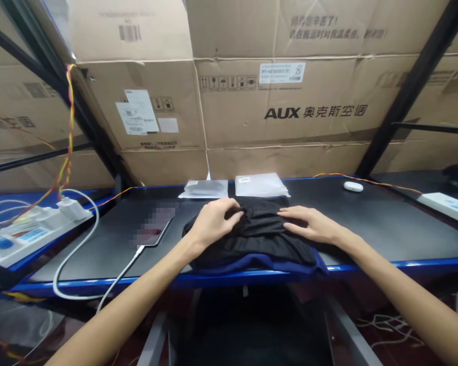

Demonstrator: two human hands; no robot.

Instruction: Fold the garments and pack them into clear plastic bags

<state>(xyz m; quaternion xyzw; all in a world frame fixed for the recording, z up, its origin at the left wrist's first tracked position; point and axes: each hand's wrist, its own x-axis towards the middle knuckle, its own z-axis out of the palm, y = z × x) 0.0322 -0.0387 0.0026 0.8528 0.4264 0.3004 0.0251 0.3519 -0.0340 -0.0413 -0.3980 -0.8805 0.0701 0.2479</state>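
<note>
A black garment (267,231) with a dark blue part along its near side lies rumpled at the front edge of the dark table. My left hand (216,218) is on its upper left, thumb and fingers pinching a bit of the black cloth. On the right side of the cloth rests my right hand (313,223), its fingers apart and nothing gripped between them. Just behind the garment lie two flat white packets, one (206,188) at the left and a larger one (260,185) at the right.
A phone (158,226) on a white cable lies left of the garment. Power strips sit at the far left (34,231) and far right (448,206). A small white case (353,186) is at the back right. Cardboard boxes (290,127) stand behind, between black shelf posts.
</note>
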